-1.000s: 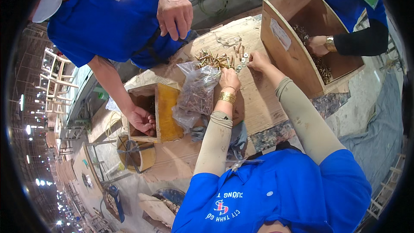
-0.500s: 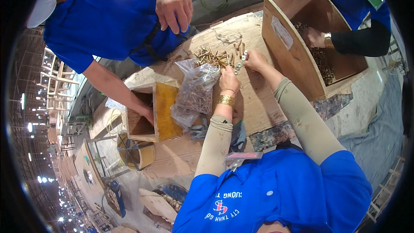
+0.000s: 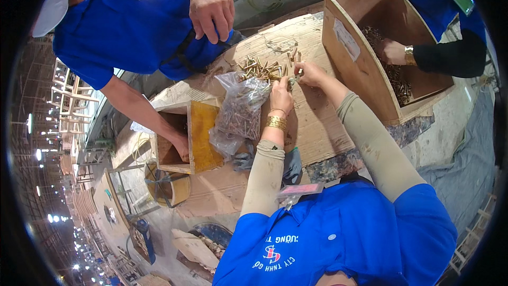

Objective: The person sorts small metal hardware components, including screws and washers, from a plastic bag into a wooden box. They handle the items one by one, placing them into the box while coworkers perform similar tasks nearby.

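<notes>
My left hand (image 3: pixel 281 97) is closed in a pinch at the right edge of a pile of brass-coloured bolts (image 3: pixel 255 68). Almost touching it, my right hand (image 3: pixel 312 74) also pinches with thumb and forefinger. Whatever lies between the fingertips of either hand is too small to make out. A few metal washers (image 3: pixel 291 81) show between the two hands, partly covered by fingers. Just beyond, a few bolts (image 3: pixel 292 55) lie apart from the pile. Left of my left wrist slumps a clear plastic bag (image 3: pixel 241 111) full of bolts.
A co-worker's hand (image 3: pixel 181 148) reaches into a small wooden box (image 3: pixel 206 135) at left. Another's hand (image 3: pixel 392 52) is in a larger wooden box (image 3: pixel 349 69) of bolts at right. Grey gloves (image 3: pixel 292 167) lie at the near edge of the wooden tabletop (image 3: pixel 323 127).
My right hand has shifted slightly left and nearer to my left hand, now hiding part of the washers. The right co-worker's hand has moved a little within the large box.
</notes>
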A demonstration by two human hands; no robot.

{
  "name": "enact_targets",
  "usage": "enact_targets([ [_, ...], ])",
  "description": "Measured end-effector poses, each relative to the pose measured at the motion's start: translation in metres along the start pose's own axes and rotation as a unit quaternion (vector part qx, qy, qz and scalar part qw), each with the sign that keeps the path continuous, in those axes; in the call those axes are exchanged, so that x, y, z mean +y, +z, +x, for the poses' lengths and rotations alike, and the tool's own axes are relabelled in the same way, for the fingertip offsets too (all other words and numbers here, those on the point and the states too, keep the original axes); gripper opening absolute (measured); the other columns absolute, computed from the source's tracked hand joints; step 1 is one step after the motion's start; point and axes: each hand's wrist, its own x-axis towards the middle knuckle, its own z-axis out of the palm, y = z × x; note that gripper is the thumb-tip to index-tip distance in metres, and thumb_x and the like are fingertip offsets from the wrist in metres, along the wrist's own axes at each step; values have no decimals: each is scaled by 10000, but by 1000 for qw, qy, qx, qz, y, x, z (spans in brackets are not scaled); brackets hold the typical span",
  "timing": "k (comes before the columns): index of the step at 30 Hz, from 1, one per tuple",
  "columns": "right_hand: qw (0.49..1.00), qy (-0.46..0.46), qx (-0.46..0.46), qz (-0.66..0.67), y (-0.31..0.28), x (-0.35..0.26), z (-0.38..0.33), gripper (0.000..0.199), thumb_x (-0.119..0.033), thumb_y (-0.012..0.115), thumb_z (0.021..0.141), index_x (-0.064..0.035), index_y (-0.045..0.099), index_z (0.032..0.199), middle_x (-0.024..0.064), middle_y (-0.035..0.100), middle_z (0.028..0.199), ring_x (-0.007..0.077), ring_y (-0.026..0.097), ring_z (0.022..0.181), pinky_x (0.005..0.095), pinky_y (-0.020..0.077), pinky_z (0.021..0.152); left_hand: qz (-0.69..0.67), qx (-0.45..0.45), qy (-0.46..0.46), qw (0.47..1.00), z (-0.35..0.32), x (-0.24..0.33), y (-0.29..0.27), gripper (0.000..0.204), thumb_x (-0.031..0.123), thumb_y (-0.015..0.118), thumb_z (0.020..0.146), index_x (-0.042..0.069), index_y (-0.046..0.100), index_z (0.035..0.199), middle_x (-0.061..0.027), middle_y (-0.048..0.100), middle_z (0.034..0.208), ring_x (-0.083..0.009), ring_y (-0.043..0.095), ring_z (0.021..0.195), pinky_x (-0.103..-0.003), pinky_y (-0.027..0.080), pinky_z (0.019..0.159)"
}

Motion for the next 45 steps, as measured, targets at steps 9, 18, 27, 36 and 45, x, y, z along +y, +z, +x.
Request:
enact_targets([
  [9, 991, -10, -90, 101, 5, 21, 11, 161, -110, 690, 571, -51, 569, 659, 59, 584, 628, 153, 541, 608, 295, 431, 565, 54, -134, 9, 989, 25, -11, -2, 184, 19, 540, 666, 60, 536, 846, -193, 552, 837, -351, 537, 827, -395, 442, 719],
  [18, 999, 3, -39, 8, 5, -9, 2, 207, -183, 688, 551, -74, 613, 710, 113, 612, 694, 236, 593, 684, 328, 471, 620, -2, -57, 8, 998, 9, -13, -3, 70, 19, 523, 651, 34, 515, 719, -161, 564, 698, -330, 558, 693, -384, 442, 614],
  [27, 992, -5, -119, -42, 7, -9, 7, 207, -183, 681, 558, -66, 622, 718, 120, 608, 682, 238, 585, 633, 329, 468, 575, -666, -62, -251, 700, -26, -14, -24, 63, 6, 475, 780, 9, 457, 840, -136, 548, 838, -236, 585, 725, -329, 522, 694],
  [36, 981, -10, -158, 113, -3, -33, -17, 244, -205, 727, 594, -63, 601, 748, 55, 572, 661, 154, 526, 603, 287, 409, 527, -745, -68, -355, 560, -38, -20, -13, 188, 192, 502, 837, 5, 513, 837, -87, 551, 736, -209, 575, 680, -306, 518, 630],
  [45, 996, 34, -49, -73, 25, -17, -25, 251, -226, 640, 624, -84, 619, 829, 139, 621, 857, 286, 595, 823, 362, 474, 723, -75, 67, -197, 975, -25, -9, -4, 185, 142, 655, 633, 34, 550, 741, -141, 608, 764, -264, 595, 693, -360, 466, 636],
])
